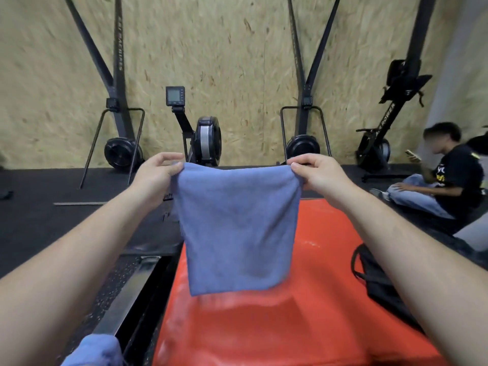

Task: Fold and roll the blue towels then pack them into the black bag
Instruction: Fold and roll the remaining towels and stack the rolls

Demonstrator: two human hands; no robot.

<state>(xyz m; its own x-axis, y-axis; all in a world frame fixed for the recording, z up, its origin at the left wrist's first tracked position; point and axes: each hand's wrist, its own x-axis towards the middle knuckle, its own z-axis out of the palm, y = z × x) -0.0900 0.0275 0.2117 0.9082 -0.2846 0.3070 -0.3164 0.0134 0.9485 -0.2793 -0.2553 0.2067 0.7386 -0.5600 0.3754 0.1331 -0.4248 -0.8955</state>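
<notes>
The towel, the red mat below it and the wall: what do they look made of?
Towel: soft cloth, perhaps microfibre or terry, matte with a fine nap; it hangs limp. Mat: probably vinyl or a coated cover, smooth with a slight sheen and pale scuffs. Wall: pressed wood-strand board, raw and matte, with flat chips showing all over.

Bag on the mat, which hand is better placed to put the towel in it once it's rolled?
Right, most likely. The right hand and left hand each pinch a top corner of the towel, but the bag lies on the mat beside the right forearm, across the towel from the left hand.
</notes>
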